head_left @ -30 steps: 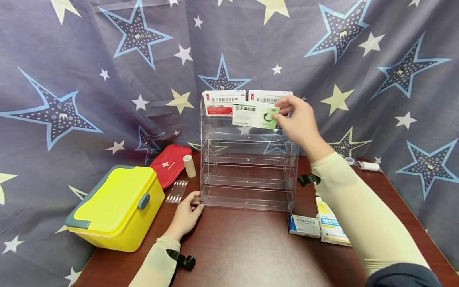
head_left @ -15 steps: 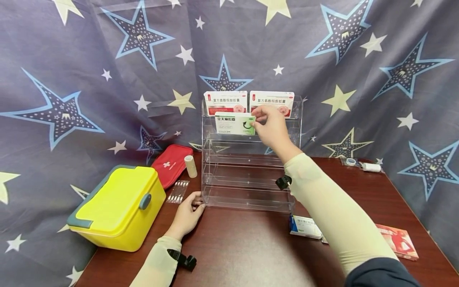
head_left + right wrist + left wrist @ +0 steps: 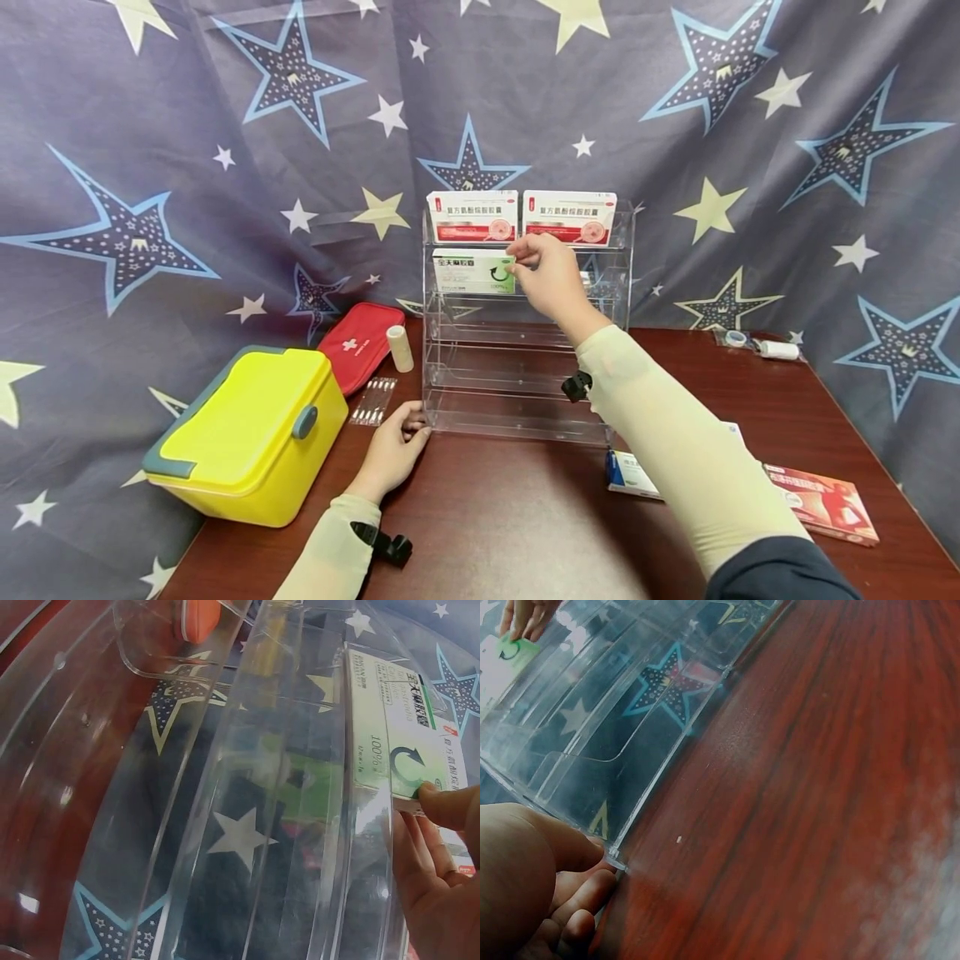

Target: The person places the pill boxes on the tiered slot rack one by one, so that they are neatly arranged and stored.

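Note:
A clear acrylic tiered display rack stands upright on the table. My right hand pinches a white-and-green medicine box by its right end, at the left of the second tier from the top. In the right wrist view, thumb and fingers grip the end of this box, which sits behind the tier's clear front lip. Two white-and-red medicine boxes stand side by side on the top tier. Low on the left, my left hand holds the rack's bottom front corner between thumb and curled fingers, as the left wrist view shows.
Left of the rack are a yellow lidded box, a red first-aid pouch, a beige roll and a swab packet. At right lie a blue-and-white box, partly hidden by my forearm, and a red box.
My right hand has carried the white-and-green medicine box left and down, from in front of the top tier to the second tier. The left hand has stayed at the rack's corner.

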The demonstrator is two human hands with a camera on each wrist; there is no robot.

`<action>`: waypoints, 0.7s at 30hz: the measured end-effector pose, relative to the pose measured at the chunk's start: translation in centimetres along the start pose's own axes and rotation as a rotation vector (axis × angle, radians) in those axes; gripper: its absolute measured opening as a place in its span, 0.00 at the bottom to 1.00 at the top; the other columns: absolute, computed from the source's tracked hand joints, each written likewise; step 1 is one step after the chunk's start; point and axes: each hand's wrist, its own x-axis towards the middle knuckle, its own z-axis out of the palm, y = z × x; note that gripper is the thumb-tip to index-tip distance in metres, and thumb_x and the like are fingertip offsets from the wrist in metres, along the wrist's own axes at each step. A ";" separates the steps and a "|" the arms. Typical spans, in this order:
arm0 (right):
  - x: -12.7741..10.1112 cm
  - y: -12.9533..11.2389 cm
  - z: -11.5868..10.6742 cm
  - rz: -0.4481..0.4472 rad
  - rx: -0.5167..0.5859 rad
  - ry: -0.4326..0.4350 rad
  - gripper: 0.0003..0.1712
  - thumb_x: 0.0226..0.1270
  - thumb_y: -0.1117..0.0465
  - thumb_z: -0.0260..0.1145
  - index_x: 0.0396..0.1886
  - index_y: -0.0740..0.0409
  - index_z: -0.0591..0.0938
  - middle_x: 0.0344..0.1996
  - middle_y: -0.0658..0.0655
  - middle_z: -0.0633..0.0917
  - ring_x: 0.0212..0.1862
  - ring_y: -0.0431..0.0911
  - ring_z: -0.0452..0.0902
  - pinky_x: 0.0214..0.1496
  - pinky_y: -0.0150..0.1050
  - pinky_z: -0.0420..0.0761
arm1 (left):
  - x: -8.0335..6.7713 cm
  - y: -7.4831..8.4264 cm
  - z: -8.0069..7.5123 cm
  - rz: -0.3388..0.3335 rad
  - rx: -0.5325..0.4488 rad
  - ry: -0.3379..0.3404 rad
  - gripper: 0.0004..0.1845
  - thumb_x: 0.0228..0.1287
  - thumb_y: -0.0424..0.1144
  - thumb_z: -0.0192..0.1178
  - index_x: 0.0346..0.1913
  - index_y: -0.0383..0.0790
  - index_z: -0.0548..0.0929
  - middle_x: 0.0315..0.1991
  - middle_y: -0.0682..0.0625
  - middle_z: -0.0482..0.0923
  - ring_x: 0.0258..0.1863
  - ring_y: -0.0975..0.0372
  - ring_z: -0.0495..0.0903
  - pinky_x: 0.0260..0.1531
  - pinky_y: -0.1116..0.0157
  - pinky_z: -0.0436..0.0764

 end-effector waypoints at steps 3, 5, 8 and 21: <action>0.1 0.1 0.0 0.004 -0.002 -0.003 0.08 0.67 0.68 0.75 0.44 0.56 0.88 0.43 0.54 0.85 0.45 0.46 0.86 0.49 0.42 0.83 | 0.0 0.0 0.0 0.003 0.002 0.002 0.20 0.69 0.29 0.68 0.62 0.39 0.81 0.47 0.48 0.86 0.48 0.57 0.85 0.46 0.62 0.80; 0.1 0.2 0.1 0.003 -0.004 -0.004 0.08 0.67 0.68 0.75 0.44 0.56 0.88 0.43 0.54 0.85 0.45 0.46 0.86 0.50 0.42 0.83 | 0.0 -0.1 0.1 0.004 0.002 0.005 0.20 0.69 0.29 0.68 0.62 0.39 0.82 0.47 0.49 0.86 0.48 0.57 0.85 0.45 0.63 0.80; 0.2 0.3 0.1 -0.004 0.000 -0.004 0.08 0.67 0.68 0.75 0.44 0.56 0.88 0.42 0.55 0.86 0.45 0.47 0.86 0.51 0.43 0.83 | 0.0 -0.1 0.1 0.003 0.000 0.008 0.20 0.68 0.29 0.68 0.62 0.40 0.82 0.46 0.49 0.87 0.47 0.57 0.85 0.45 0.63 0.80; 0.2 0.3 -0.1 0.024 -0.002 -0.034 0.11 0.68 0.66 0.75 0.48 0.55 0.86 0.42 0.54 0.87 0.44 0.46 0.86 0.50 0.43 0.83 | 0.1 0.0 0.1 0.003 -0.007 0.009 0.20 0.68 0.28 0.68 0.61 0.39 0.82 0.46 0.48 0.87 0.48 0.56 0.85 0.45 0.62 0.80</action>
